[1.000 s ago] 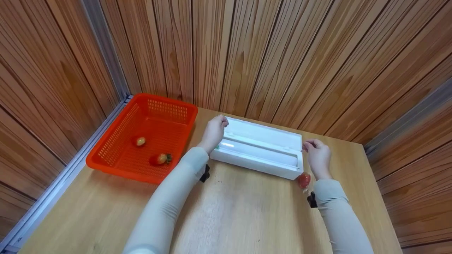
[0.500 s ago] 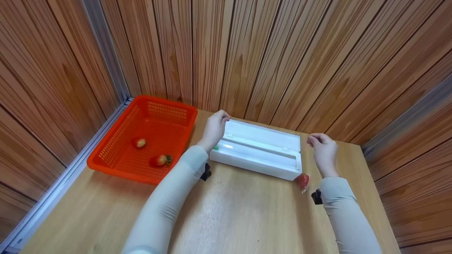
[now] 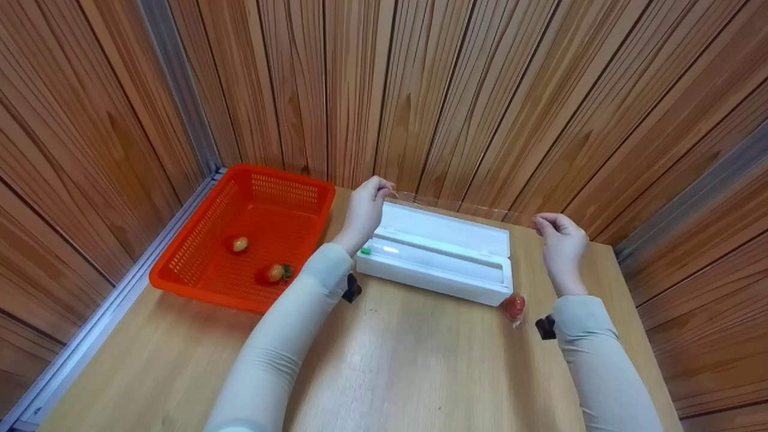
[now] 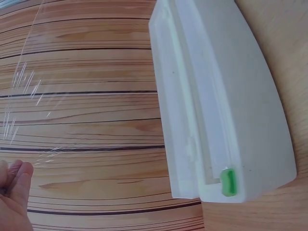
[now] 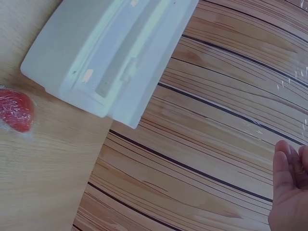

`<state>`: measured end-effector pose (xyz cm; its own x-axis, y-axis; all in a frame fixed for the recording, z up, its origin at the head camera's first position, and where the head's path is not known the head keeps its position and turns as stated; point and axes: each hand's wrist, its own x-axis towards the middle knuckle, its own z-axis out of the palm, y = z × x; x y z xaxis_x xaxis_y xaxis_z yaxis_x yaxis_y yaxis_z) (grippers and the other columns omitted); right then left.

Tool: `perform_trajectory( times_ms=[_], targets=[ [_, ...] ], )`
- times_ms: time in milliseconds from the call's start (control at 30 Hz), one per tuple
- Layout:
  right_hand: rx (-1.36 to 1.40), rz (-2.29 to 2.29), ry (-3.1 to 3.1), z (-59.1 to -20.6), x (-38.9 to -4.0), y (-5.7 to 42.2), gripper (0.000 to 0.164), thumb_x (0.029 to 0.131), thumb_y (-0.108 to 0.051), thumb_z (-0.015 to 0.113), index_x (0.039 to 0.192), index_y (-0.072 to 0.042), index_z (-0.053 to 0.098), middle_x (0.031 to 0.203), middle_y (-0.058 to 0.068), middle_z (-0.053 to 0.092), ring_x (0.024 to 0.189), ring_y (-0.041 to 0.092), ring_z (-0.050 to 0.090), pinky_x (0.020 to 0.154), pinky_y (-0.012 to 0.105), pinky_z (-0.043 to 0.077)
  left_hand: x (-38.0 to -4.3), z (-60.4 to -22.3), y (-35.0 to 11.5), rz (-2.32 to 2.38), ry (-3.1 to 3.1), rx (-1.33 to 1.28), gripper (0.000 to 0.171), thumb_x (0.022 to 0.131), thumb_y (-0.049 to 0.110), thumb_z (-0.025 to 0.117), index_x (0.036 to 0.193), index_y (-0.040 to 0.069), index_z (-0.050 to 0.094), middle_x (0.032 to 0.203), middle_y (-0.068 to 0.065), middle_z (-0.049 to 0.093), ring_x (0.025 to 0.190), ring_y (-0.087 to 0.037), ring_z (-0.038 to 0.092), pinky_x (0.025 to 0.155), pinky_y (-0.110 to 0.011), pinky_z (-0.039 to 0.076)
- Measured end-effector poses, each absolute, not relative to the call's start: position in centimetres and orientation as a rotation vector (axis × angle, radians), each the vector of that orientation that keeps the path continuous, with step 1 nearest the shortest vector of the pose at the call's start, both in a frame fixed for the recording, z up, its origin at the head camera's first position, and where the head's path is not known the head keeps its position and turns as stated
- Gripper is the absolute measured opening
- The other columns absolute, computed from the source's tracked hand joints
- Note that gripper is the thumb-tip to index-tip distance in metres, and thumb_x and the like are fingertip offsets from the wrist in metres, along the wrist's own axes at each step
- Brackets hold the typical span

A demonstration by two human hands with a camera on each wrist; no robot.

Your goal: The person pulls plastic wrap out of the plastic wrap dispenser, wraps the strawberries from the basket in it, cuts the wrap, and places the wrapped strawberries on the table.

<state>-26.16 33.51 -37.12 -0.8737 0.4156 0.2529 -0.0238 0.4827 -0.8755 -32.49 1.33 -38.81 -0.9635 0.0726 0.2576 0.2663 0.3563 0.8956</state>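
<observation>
A thin clear sheet of cling film (image 3: 462, 205) stretches between both hands, above and behind the dispenser. My left hand (image 3: 363, 211) pinches its left end between thumb and fingers; my right hand (image 3: 563, 251) pinches the right end. In the left wrist view the film (image 4: 29, 89) shows as glints beside the left fingertips (image 4: 24, 169). Below the hands stands the white cling film dispenser (image 3: 435, 282), lid raised, with a green slider (image 4: 229, 182) at its left end. A red strawberry in clear film (image 3: 515, 307) lies by the dispenser's right front corner.
An orange plastic basket (image 3: 157, 277) stands at the left of the wooden table (image 3: 408, 372). Inside it lie a pale-tipped fruit (image 3: 240, 244) and a strawberry with green leaves (image 3: 277, 273). A wood-panelled wall (image 3: 480, 90) rises close behind the dispenser.
Both hands have risen away from the dispenser, and the right hand has also moved right. The film between them now shows against the wall. Dispenser, basket and fruit stay put.
</observation>
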Motion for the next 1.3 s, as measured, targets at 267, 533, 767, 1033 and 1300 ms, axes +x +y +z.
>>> perform_trajectory(
  times_ms=[267,533,767,1033,1300],
  targets=[
    [-0.302,1.389,-2.225,-36.0,-26.3,33.7,0.026,0.085,-0.025,0.052,0.100,-0.007,0.063,0.093,0.000,0.064,0.078,0.000,0.058,0.071,0.008,0.045,-32.3,-37.5,1.3,-1.669,-2.413,-0.308,0.015,0.091,0.021,0.043,0.098,0.017,0.055,0.111,0.006,0.059,0.102,-0.006,0.054,0.088,-0.021,0.045],
    [-0.284,1.417,-2.175,-34.5,-26.3,33.8,0.027,0.084,-0.026,0.053,0.100,-0.006,0.063,0.091,-0.002,0.063,0.080,0.002,0.058,0.070,0.008,0.046,-31.9,-35.9,1.4,-1.635,-2.354,-0.364,0.015,0.090,0.020,0.045,0.097,0.013,0.056,0.112,0.005,0.059,0.105,-0.006,0.054,0.088,-0.020,0.045],
    [-0.256,1.549,-2.061,-32.7,-25.8,33.6,0.025,0.081,-0.022,0.057,0.098,-0.005,0.064,0.091,0.001,0.063,0.084,0.010,0.061,0.076,0.010,0.047,-31.8,-34.7,1.4,-1.636,-2.294,-0.418,0.014,0.089,0.018,0.046,0.096,0.012,0.056,0.112,0.004,0.059,0.105,-0.006,0.054,0.089,-0.019,0.044],
    [-0.157,1.681,-1.884,-31.7,-25.4,33.6,0.022,0.077,-0.015,0.062,0.093,0.000,0.064,0.085,0.002,0.064,0.081,0.014,0.062,0.074,0.011,0.048,-31.2,-33.6,1.4,-1.633,-2.225,-0.456,0.013,0.089,0.016,0.046,0.095,0.013,0.057,0.113,0.004,0.059,0.104,-0.005,0.054,0.088,-0.018,0.044],
    [-0.077,1.682,-1.860,-30.6,-24.2,33.3,0.023,0.076,-0.013,0.063,0.092,0.004,0.064,0.084,0.005,0.066,0.077,0.015,0.062,0.071,0.012,0.049,-29.9,-32.8,1.0,-1.650,-2.163,-0.504,0.013,0.089,0.017,0.047,0.097,0.013,0.056,0.110,0.004,0.059,0.104,-0.007,0.055,0.088,-0.016,0.044]
  ],
)
